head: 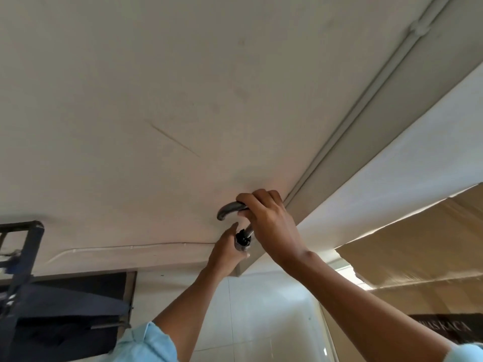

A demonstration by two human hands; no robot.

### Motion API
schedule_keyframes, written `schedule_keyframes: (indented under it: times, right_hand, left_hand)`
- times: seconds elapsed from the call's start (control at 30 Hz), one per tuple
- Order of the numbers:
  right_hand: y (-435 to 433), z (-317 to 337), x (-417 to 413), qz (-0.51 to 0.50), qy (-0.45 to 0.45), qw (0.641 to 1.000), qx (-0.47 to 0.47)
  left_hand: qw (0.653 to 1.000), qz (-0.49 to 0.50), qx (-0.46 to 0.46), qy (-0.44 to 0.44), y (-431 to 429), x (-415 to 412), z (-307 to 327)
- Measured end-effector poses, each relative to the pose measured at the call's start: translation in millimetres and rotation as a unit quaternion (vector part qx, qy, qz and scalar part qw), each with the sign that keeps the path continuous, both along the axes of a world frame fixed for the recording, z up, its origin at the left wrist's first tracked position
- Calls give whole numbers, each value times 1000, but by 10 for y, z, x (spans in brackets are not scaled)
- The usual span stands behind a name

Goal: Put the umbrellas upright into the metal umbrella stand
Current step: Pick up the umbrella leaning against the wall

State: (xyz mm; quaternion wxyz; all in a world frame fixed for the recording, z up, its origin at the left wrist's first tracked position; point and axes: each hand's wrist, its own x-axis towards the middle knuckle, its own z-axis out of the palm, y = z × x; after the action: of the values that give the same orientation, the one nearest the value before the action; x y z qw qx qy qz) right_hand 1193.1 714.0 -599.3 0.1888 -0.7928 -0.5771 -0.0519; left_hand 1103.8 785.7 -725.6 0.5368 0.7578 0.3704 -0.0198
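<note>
The view tilts up at the ceiling. An umbrella is held up at centre; I see only its dark curved hook handle (228,209) and the black top of its shaft (243,239). My right hand (266,218) is wrapped over the hook from the right. Just below, my left hand (226,253) grips the shaft, with one finger pointing up. The canopy is hidden behind my hands. At the far left stands a dark metal frame (27,246), possibly the stand, with dark umbrella-like fabric (68,300) beside it.
A pale ceiling (183,87) fills most of the view, with a conduit pipe (386,82) running along a beam. Brown cardboard (418,257) covers the right side. White tiled wall (261,309) lies below the hands.
</note>
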Motion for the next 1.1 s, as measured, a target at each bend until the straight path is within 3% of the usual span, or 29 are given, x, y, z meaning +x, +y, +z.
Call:
schedule_keyframes:
  times: [0.13, 0.3, 0.4, 0.47, 0.57, 0.67, 0.73, 0.97, 1.1]
  right_hand:
    - [-6, -51, -13, -10, 26, 999, 22]
    - [-191, -55, -88, -77, 197, 977, 40]
    - [-358, -332, -243, -175, 254, 949, 69]
    - [-468, -596, -418, -214, 298, 930, -21]
    - [-603, -821, -796, -173, 402, 885, -156]
    - [-627, -761, -1224, -149, 513, 836, -122]
    - [-623, -658, -1470, -178, 540, 818, -92]
    - [-572, 69, -2233, -165, 488, 855, -64]
    - [-406, 724, -2727, -129, 454, 881, -36]
  left_hand:
    - [999, 16, 14, -27, -38, -24, -237]
    - [999, -9, 43, -33, 30, -189, -71]
    - [998, -9, 35, -51, 130, -353, 159]
    - [998, -18, 33, -50, 190, -477, 372]
    - [997, -40, 32, -53, 255, -694, 774]
    - [994, -75, 33, -76, 300, -952, 1269]
    - [991, -96, 19, -94, 324, -1135, 1652]
    - [986, -82, 16, -144, 550, -1930, 2879]
    - [982, -12, 30, -184, 674, -2489, 3562]
